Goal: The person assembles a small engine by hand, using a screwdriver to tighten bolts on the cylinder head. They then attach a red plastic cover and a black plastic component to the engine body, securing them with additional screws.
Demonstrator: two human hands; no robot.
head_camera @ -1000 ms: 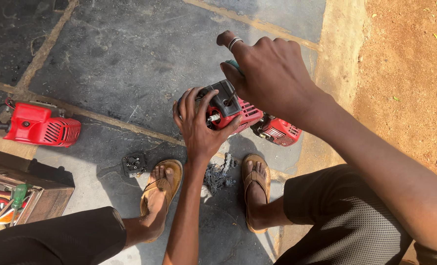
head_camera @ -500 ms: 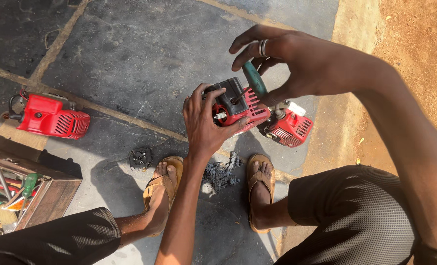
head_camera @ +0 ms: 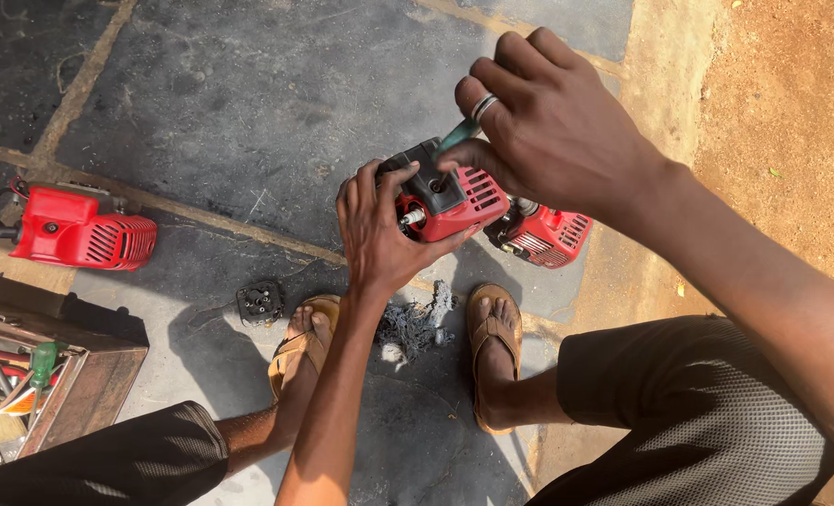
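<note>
Two hands: mine, both busy.
Left hand [head_camera: 379, 234]: I clasped the red engine [head_camera: 450, 201].
Right hand [head_camera: 553, 131]: I pinched a green-handled tool [head_camera: 458, 137].

Red engine [head_camera: 454, 197] in left hand [head_camera: 379, 234] — right hand [head_camera: 558, 131] with green-handled tool [head_camera: 458, 137]

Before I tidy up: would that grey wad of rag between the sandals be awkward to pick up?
Probably not. The grey wad of rag looks frayed and stringy, so likely floppy and light. Loose threads suggest it may shed bits or snag. It lies slumped flat on the stone floor, so it is unlikely to roll.
</note>
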